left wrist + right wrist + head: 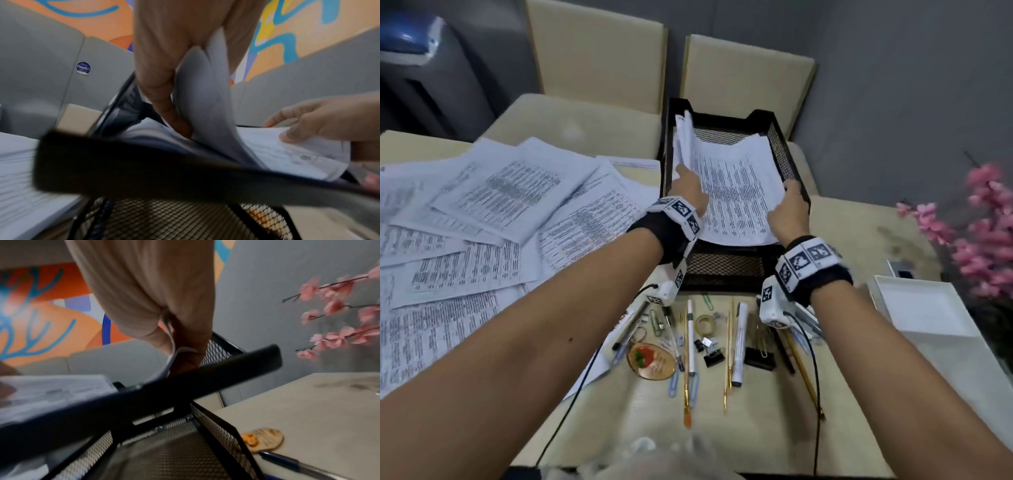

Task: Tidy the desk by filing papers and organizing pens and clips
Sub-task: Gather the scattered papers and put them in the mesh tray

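Observation:
A stack of printed papers (pixel 732 192) lies in the top tier of a black mesh file tray (pixel 787 161) at the desk's middle back. My left hand (pixel 688 186) grips the stack's left edge, which curls upward (pixel 205 97). My right hand (pixel 791 202) pinches the stack's right edge (pixel 174 353) just above the tray's rim (pixel 205 374). More printed sheets (pixel 482 219) lie scattered across the desk's left half. Pens, markers, pencils, paper clips and binder clips (pixel 709 339) are strewn in front of the tray.
A white shallow tray (pixel 928 311) sits at the right edge, with pink artificial flowers (pixel 983 222) behind it. An oval wooden tag (pixel 650 359) and a tape ring (pixel 705 323) lie among the pens. Two beige chairs (pixel 599 54) stand behind the desk.

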